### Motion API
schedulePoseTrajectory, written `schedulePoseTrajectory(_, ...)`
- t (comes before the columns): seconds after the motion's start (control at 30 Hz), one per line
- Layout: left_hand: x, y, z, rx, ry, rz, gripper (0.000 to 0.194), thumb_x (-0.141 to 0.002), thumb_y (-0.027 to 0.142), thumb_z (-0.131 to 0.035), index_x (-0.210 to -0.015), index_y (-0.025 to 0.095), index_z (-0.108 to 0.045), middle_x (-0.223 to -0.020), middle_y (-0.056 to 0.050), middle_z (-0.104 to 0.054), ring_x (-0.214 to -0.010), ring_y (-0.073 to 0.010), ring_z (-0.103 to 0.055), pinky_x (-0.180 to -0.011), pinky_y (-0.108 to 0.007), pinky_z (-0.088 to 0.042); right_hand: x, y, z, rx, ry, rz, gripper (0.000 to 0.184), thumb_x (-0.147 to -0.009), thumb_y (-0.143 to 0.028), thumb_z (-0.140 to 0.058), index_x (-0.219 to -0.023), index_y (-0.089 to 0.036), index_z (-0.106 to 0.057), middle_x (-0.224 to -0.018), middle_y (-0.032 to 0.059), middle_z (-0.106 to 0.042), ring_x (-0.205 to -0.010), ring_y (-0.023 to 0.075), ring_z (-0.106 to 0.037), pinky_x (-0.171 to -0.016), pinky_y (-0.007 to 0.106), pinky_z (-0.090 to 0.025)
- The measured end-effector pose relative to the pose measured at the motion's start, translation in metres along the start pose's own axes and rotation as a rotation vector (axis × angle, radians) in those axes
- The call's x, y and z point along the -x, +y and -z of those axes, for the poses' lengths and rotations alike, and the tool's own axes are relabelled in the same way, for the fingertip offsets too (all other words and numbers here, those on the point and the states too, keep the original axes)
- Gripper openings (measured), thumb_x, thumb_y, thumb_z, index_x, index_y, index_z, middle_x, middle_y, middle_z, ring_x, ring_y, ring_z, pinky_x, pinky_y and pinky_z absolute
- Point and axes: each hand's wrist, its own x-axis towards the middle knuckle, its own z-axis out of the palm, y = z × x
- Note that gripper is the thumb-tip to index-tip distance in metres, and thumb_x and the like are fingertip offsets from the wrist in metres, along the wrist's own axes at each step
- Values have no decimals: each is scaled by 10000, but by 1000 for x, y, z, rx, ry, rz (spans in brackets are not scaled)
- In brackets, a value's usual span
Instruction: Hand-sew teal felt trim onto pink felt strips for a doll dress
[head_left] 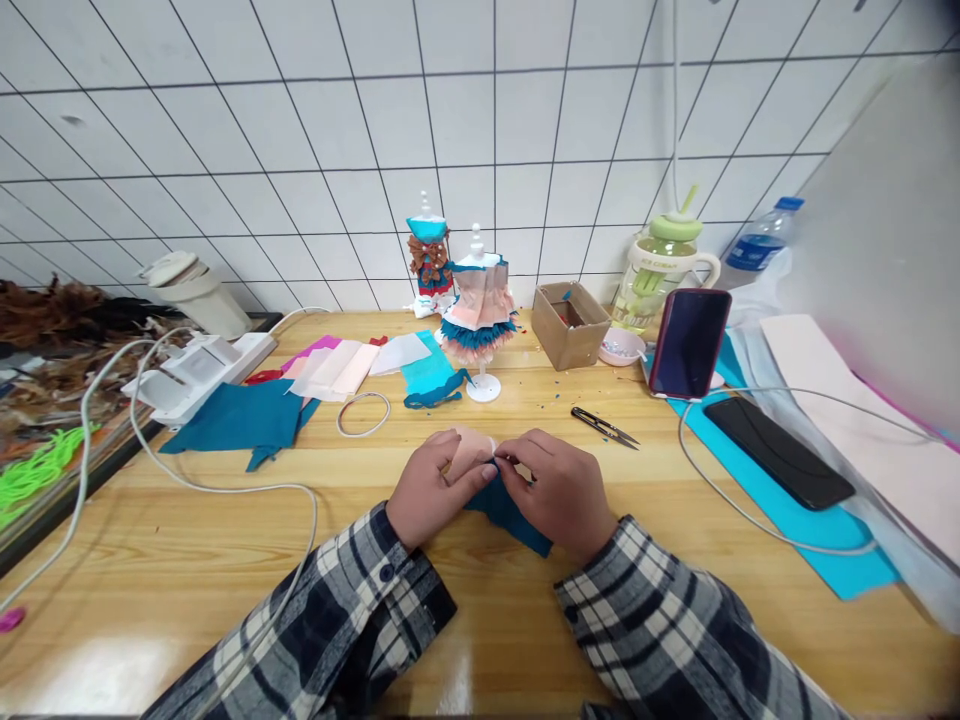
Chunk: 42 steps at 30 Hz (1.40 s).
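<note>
Near the middle of the table, my left hand (431,485) is closed on a pale pink piece of crepe paper (470,447). My right hand (559,485) pinches at the same spot, its thumb and forefinger meeting the pink edge. A dark teal piece of crepe paper (514,515) hangs below, between both hands; how the two pieces join is hidden by my fingers. Just behind stands a small white dress form (482,385) wearing a ruffled pink and teal dress (480,310). Black thread snips (604,428) lie to the right of my right hand.
A second dressed form (429,260) stands behind, beside a cardboard box (571,325). Paper pieces (240,420), a ring (364,414) and a white cable (247,488) lie left. A propped phone (690,343), a black phone (778,452) and a drink jug (656,265) are right.
</note>
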Motion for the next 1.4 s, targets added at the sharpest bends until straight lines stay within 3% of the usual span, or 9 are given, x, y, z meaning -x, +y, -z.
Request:
schedulePoseTrajectory(0.13, -1, 2, -2, -29, 27, 22, 275, -869, 395, -553, -821, 192, -732, -884, -42, -703, -865, -204, -622, -809, -304, -463, 1, -3, -1, -17, 1, -3, 157, -895, -253, -524, -868, -229, -677, -846, 18, -697, -798, 150, -631, -685, 247, -415)
schedulePoseTrajectory(0.3, -1, 4, -2, -131, 24, -39, 251, -868, 339, -532, -757, 197, -707, -774, -32, -670, -801, -187, -604, -760, -298, -446, 0, -4, -4, -203, -3, -117, 95, -836, -232, -572, -832, -219, -666, -790, 6, -680, -666, 134, -589, -627, 245, -422)
schedulePoseTrajectory(0.6, -1, 2, -4, -150, 57, -73, 187, -847, 271, -533, -753, 190, -674, -790, -34, -666, -784, -183, -589, -732, -304, -432, -2, -3, -9, -417, 5, -265, 84, -790, -223, -611, -776, -204, -692, -712, -14, -659, -544, 103, -516, -551, 236, -415)
schedulePoseTrajectory(1.23, -2, 4, -1, -77, 22, -76, 239, -874, 307, -528, -748, 185, -690, -781, -39, -650, -793, -187, -577, -747, -307, -431, -7, -1, -8, -699, -97, -534, 183, -733, -333, -630, -731, -169, -711, -578, -9, -612, -495, 100, -451, -475, 219, -362)
schedulePoseTrajectory(1.4, -1, 3, 0, 35, -8, -28, 316, -886, 420, -540, -744, 182, -692, -810, -38, -664, -794, -184, -591, -737, -295, -444, -4, -3, -10, -611, -28, -476, 153, -753, -294, -625, -759, -172, -718, -651, 8, -665, -513, 105, -495, -502, 224, -404)
